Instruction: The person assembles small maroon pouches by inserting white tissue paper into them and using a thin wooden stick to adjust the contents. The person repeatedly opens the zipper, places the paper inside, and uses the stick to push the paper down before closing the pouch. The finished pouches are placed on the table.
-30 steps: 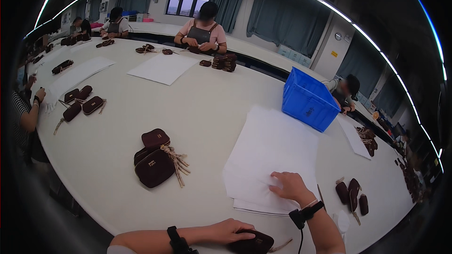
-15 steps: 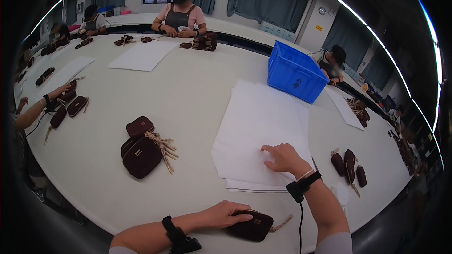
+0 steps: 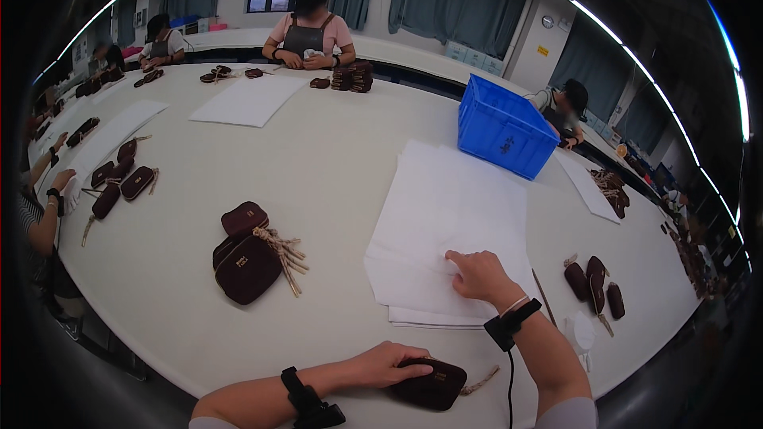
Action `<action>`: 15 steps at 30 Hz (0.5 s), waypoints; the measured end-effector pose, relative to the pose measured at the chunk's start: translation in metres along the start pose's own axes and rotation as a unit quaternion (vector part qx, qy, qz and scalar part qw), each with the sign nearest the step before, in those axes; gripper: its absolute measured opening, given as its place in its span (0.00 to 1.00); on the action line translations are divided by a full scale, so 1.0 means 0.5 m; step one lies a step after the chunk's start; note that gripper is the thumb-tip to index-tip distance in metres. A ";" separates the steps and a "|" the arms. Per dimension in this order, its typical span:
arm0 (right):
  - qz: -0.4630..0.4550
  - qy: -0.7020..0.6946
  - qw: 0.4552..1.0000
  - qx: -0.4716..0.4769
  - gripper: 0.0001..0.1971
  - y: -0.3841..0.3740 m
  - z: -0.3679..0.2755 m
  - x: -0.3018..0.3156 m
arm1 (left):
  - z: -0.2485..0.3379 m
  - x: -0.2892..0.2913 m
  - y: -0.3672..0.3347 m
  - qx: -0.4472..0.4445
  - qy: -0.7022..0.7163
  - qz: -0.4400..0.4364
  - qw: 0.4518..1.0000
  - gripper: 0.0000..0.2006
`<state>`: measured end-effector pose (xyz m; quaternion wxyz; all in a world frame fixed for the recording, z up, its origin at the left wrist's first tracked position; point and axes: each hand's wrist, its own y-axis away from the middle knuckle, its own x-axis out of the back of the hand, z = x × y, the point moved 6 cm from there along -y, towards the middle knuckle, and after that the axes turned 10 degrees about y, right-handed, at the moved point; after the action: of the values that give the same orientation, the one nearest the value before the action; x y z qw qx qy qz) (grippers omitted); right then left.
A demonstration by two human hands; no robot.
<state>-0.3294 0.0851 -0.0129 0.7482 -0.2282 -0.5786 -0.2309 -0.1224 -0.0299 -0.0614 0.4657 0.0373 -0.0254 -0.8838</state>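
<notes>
Near the table's front edge, my left hand (image 3: 385,364) grips a dark maroon zip pouch (image 3: 439,389), thumb across its top. A braided beige cord (image 3: 482,381) trails from the pouch's right end. My right hand (image 3: 483,278) hovers over or rests on a stack of white sheets (image 3: 445,202); which of the two I cannot tell. Its index finger points left, the thumb stands apart below, and nothing shows between them. To the left of the sheets lies a small pile of maroon pouches (image 3: 248,270) with a beige knotted tassel (image 3: 282,250).
Beyond the sheets stands a blue plastic crate (image 3: 509,131). Several small maroon pouches (image 3: 594,282) lie to the right, near a crumpled white item (image 3: 580,334) and a thin dark stick (image 3: 545,295). Co-workers sit around the table; at the left, a person's hand (image 3: 63,179) is beside more pouches (image 3: 139,183).
My right hand's index finger has straightened and its fingers have drawn closer together over the sheets. My left hand keeps its hold. At the left, a co-worker's hand has withdrawn from the pouches.
</notes>
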 end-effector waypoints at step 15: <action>0.018 0.007 1.000 -0.018 0.11 -0.003 0.014 -0.010 | 0.004 -0.001 -0.002 0.023 0.015 0.000 1.000 0.16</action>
<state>-0.3368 0.0883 -0.0162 0.7521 -0.2505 -0.5647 -0.2297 -0.1229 -0.0289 -0.0596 0.4653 0.0614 -0.0390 -0.8822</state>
